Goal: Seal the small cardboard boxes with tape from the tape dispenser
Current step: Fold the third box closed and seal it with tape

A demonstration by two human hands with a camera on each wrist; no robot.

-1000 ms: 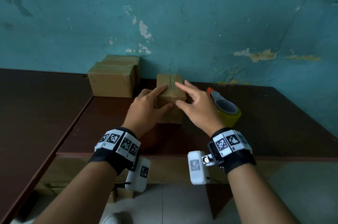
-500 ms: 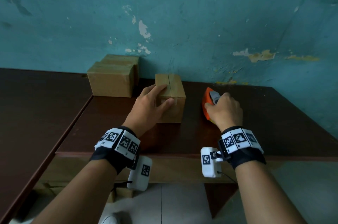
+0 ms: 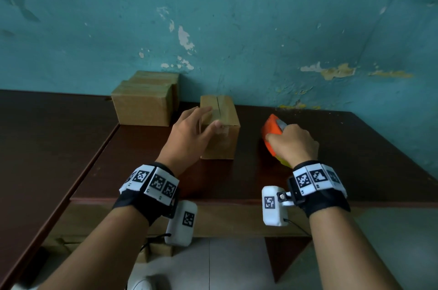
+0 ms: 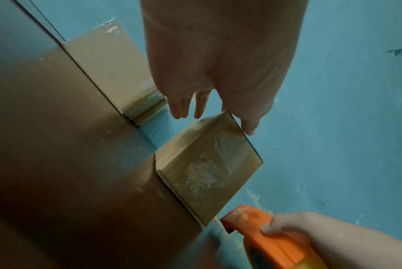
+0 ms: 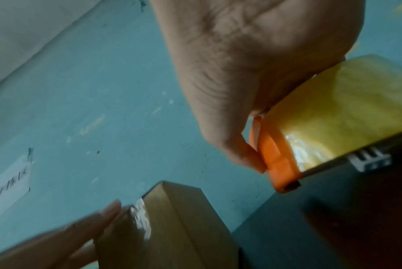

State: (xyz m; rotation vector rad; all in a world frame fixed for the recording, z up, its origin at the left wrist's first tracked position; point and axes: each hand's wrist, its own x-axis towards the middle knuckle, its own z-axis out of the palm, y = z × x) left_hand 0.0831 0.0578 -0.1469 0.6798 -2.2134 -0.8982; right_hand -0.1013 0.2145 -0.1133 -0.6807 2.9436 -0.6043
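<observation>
A small cardboard box [image 3: 225,140] stands near the wall, its top seam [image 3: 217,109] running away from me. My left hand [image 3: 212,117] rests on its top left edge, fingers straight over the top and thumb on the front upper edge. Shiny clear tape shows on one face of the box [image 4: 209,169]. To the right, my right hand [image 3: 284,135] grips the orange tape dispenser [image 3: 271,129], tilted up on edge off the box. In the right wrist view the fingers curl round the orange frame [image 5: 276,154] and the yellow tape roll [image 5: 347,102].
Two more cardboard boxes [image 3: 144,105] stand against the teal wall at the back left. The dark brown table [image 3: 355,159] has its front edge [image 3: 237,201] near my wrists. A second dark table [image 3: 47,135] adjoins on the left.
My right hand left the box top, moved right and took hold of the tape dispenser, tipping it onto its edge. My left hand stayed on the box.
</observation>
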